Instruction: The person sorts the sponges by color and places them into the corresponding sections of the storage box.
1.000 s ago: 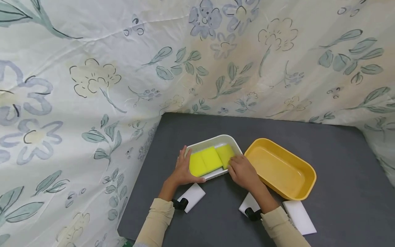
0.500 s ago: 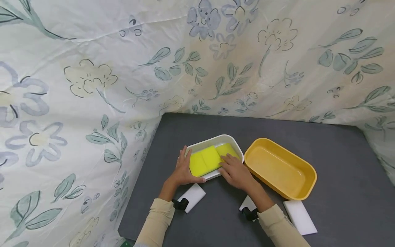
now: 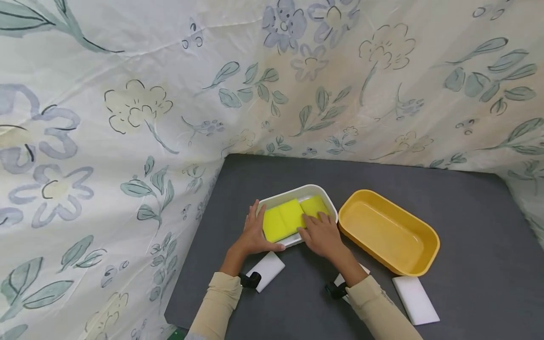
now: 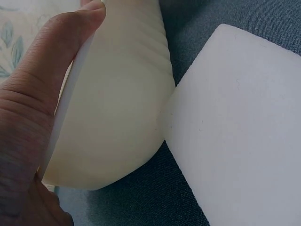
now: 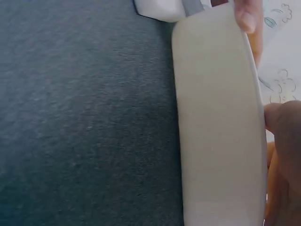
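In the head view a white tray (image 3: 312, 188) holds yellow sponges. Two pieces (image 3: 281, 220) lie side by side at left, and another yellow sponge (image 3: 313, 205) sits at the right end. My left hand (image 3: 254, 236) grips the tray's left end, its thumb along the near rim and fingers on the end wall. My right hand (image 3: 323, 236) reaches over the near rim, relaxed fingers resting on the sponges; its fingertips are partly hard to make out. The right wrist view shows the tray's outer wall (image 5: 218, 117) with my right hand (image 5: 288, 136) at the rim.
An orange-yellow tray (image 3: 386, 231) stands at the right. White pads lie in front: one (image 3: 267, 271) by my left wrist, one (image 3: 415, 300) near the orange-yellow tray, another (image 3: 364, 269) partly under my right forearm. A floral cloth (image 3: 323, 94) hangs behind the dark table (image 3: 471, 226).
My right hand has moved left from the tray's right end, its curled fingers loosening and spreading over the sponges. The left hand keeps its place on the tray.
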Tool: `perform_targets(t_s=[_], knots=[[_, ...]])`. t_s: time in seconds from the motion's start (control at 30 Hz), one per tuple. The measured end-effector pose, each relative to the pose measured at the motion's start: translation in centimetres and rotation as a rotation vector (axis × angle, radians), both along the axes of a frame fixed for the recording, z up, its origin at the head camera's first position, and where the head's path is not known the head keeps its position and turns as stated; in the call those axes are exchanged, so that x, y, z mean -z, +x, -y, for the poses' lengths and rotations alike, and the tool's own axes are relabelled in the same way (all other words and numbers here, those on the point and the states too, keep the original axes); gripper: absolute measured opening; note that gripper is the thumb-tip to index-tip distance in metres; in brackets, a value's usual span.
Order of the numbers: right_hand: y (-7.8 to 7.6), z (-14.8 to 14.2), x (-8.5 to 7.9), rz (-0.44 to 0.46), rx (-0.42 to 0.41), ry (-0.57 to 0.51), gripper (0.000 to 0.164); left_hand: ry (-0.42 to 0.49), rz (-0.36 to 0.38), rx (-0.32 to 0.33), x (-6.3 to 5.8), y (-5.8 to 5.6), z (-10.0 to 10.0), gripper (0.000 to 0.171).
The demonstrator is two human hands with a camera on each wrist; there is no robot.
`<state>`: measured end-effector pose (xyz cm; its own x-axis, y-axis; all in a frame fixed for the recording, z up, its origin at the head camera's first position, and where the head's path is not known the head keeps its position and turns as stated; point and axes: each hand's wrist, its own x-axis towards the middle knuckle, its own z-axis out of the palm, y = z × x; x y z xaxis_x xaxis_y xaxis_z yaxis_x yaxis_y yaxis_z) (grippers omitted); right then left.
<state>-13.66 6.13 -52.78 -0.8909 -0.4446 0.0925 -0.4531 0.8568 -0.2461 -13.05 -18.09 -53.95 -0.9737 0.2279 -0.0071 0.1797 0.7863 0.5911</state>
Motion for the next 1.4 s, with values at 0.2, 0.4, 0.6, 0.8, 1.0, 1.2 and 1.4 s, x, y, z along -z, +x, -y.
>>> perform_targets(t_s=[0.2,0.4,0.6,0.8,1.0,1.2,1.4], knots=[[-0.2,-0.2,-0.4,-0.007,-0.015,0.008,0.046,0.018,0.0,0.003,-0.1,0.0,-0.1,0.131],[0.0,-0.5,-0.4,-0.02,-0.067,-0.04,0.042,0.015,-0.01,-0.002,-0.2,0.2,-0.2,0.132],[-0.2,-0.7,-0.2,-0.042,-0.113,-0.076,0.038,-0.005,-0.01,-0.014,0.1,0.3,-0.2,0.133],[-0.4,-0.9,0.0,-0.069,-0.138,-0.109,0.04,-0.011,-0.012,-0.009,0.0,0.3,-0.3,0.133],[-0.5,-1.2,0.4,-0.114,-0.155,-0.133,0.043,-0.016,-0.005,-0.015,0.0,0.4,-0.3,0.133],[-0.4,-1.3,0.5,-0.126,-0.173,-0.164,0.042,-0.019,-0.005,-0.026,0.1,0.5,-0.4,0.134],[0.0,-1.5,0.6,-0.128,-0.139,-0.165,0.04,-0.022,-0.014,-0.023,0.0,0.7,-0.5,0.133]])
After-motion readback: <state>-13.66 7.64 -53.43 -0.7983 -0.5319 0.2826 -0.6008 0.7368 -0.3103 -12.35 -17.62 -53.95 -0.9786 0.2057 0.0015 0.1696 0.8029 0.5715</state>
